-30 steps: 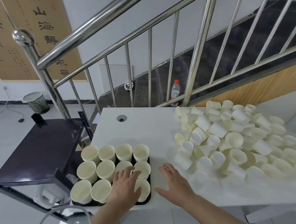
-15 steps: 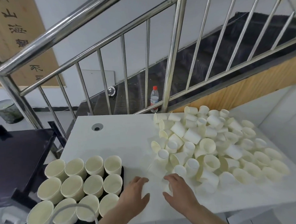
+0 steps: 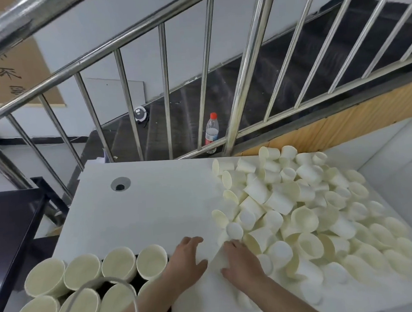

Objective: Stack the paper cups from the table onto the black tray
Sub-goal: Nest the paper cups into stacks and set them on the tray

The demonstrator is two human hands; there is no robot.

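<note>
Right hand (image 3: 240,262) palm-down on a paper cup (image 3: 219,260), left hand (image 3: 186,260) beside.

A: Free room? The white table (image 3: 155,207) is bare between the upright cups (image 3: 120,264) at left and the loose cup pile (image 3: 300,210) at right.
B: Obstacles: railing (image 3: 164,90) bars stand behind the far edge, pile fills the right side, white cable (image 3: 106,282) loops over the near-left cups.
</note>
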